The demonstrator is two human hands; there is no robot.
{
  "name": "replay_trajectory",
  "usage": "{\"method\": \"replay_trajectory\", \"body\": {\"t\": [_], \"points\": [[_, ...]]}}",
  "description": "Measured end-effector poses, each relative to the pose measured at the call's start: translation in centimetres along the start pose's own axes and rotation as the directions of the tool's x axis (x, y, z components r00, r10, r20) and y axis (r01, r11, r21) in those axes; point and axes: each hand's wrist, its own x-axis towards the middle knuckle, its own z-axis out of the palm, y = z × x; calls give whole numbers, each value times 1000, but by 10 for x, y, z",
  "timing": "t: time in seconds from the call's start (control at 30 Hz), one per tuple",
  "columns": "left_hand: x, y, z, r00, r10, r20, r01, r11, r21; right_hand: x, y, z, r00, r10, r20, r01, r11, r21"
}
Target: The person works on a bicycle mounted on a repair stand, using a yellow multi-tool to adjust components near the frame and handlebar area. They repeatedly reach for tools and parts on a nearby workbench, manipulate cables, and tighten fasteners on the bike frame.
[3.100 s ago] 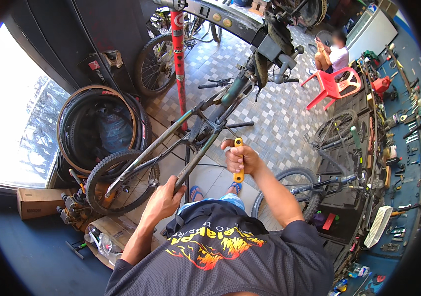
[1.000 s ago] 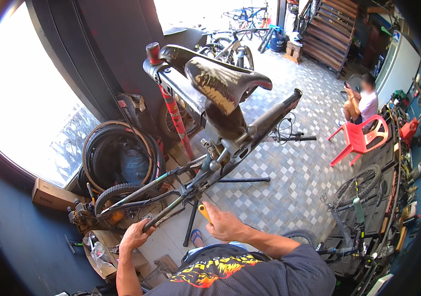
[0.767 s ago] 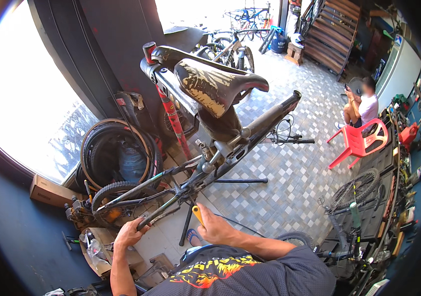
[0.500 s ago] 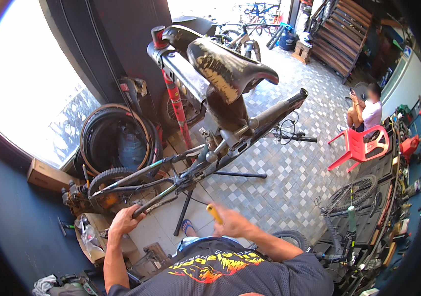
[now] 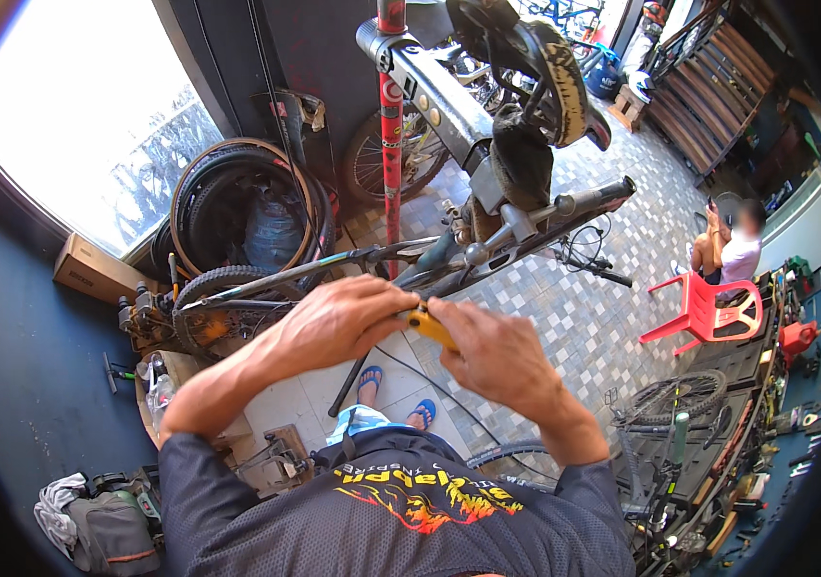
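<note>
In front of my chest my right hand [image 5: 502, 358] is closed around a small yellow tool [image 5: 432, 329], its kind unclear. My left hand [image 5: 334, 313] meets it from the left, fingers bent and pressed together at the tool's far end. Whatever those fingers pinch is hidden. Just beyond both hands is the bare bicycle frame [image 5: 511, 252], without wheels, held by its seat post in a repair stand [image 5: 444, 106] with a red upright. A worn saddle [image 5: 559, 82] tops the post, its cover peeling. The hands hide part of the frame's rear end.
Tyres [image 5: 223, 159] are stacked by the window at left, near a cardboard box [image 5: 93, 264]. A red plastic chair [image 5: 704, 313] stands at right, beside a seated person [image 5: 737, 250]. Another bicycle [image 5: 675, 399] and a tool-covered wall [image 5: 805, 442] line the right side.
My left hand has left the frame's rear tube and come to the yellow tool. My right hand has moved up and right with the tool. My view has shifted closer to the stand.
</note>
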Motion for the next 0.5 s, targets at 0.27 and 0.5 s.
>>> {"method": "replay_trajectory", "body": {"t": [0.27,0.5], "points": [[25,-66,-20,985,-150,87,171,922,-346,49,3,-5,994,49,-100,-62,989,-135],[39,-111,-34,913,-84,400,287,828,-482,61,-34,33,934,268,-235,-272,962,19]]}}
